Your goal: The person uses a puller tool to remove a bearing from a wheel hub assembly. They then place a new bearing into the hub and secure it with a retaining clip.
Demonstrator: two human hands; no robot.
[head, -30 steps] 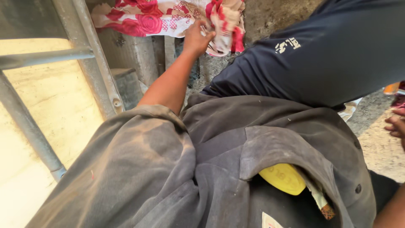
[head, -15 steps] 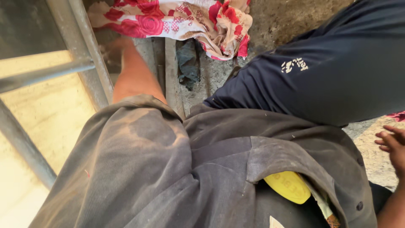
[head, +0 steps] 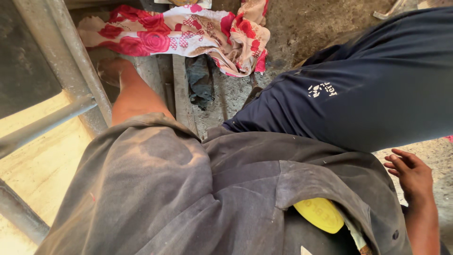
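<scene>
Now both hands are empty: left hand point(head: 111, 71) has left the floral cloth point(head: 188, 33); right hand point(head: 410, 172) open.

Looking straight down the wearer's body: a dusty grey shirt point(head: 188, 198) fills the lower frame, its chest pocket holding a yellow object point(head: 320, 215), kind unclear. Right hand point(head: 411, 172) hangs at the right edge, fingers loosely spread, holding nothing, just beside the dark navy shorts point(head: 368, 94). Left hand point(head: 109, 70) is at upper left, blurred, against the grey metal frame post point(head: 71, 61), possibly touching it; no grasp can be made out. A red-and-white floral cloth point(head: 188, 33) lies crumpled on the dirty ground at top, a dark rag point(head: 200, 80) just below it. A pale board point(head: 33, 165) sits behind the frame bars.
</scene>
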